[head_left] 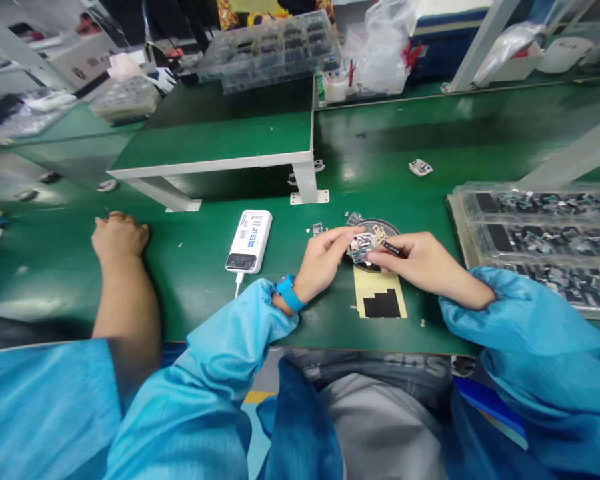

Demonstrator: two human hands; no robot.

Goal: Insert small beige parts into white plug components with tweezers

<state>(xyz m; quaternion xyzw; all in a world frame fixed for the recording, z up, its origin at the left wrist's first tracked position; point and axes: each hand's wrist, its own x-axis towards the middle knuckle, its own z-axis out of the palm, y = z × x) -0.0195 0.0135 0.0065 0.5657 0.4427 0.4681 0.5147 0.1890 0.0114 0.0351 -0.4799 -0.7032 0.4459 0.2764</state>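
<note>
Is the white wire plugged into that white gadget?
Plugged in: the white wire meets the near end of the white gadget, with no gap showing.

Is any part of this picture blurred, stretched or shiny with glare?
All in the head view: the outer edges look stretched and soft; the glossy green tabletop carries pale glare at upper right; the white rectangular device with blue print looks crisper; the silvery part in the left hand lacks fine detail.

On the flat green table (pixel 195 267), a round grey dish (pixel 392 231) sits right of a long white plastic power bank (pixel 251 235) and left of a boxy clear plastic tray (pixel 461 230).
</note>
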